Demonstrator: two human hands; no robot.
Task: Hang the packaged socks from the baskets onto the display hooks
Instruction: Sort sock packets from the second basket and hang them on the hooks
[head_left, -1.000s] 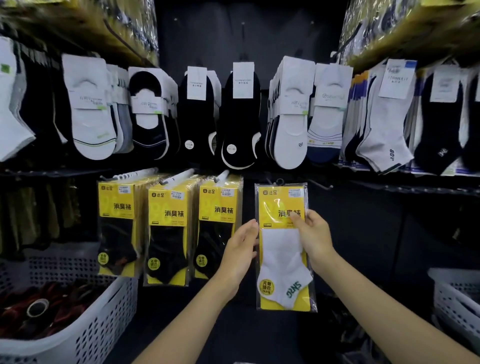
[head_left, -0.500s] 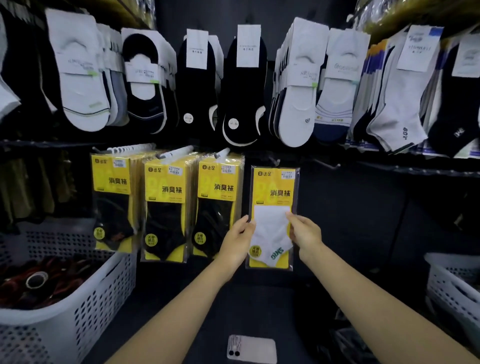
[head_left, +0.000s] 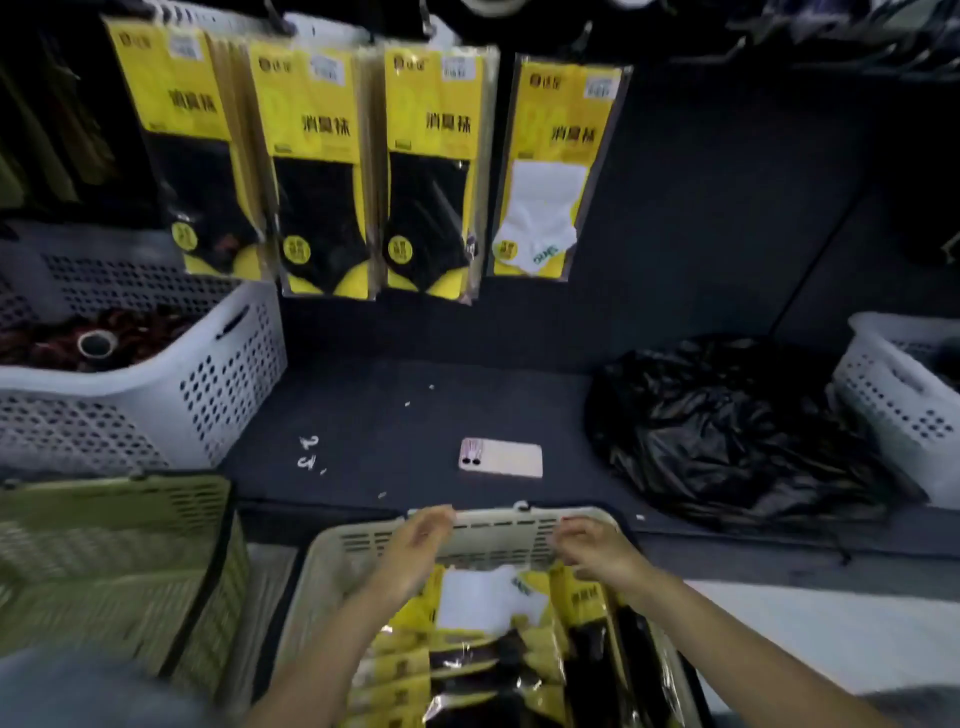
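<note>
At the bottom centre of the frame, your beige basket (head_left: 483, 538) holds the remaining sock packs (head_left: 493, 644), stacked within easy reach. Along the top, hung packs (head_left: 558, 166) line the hooks, white pair rightmost. Your left hand (head_left: 418, 543) and right hand (head_left: 592, 548) hover empty above the basket's far rim, fingers loosely curled.

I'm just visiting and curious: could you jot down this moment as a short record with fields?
place: sock display with hooks
on hooks: three stacks of black sock packs, one white sock pack
supply: beige basket of yellow packs
left hand: open, empty, over basket
right hand: open, empty, over basket
on ledge: phone, black plastic bag
</note>
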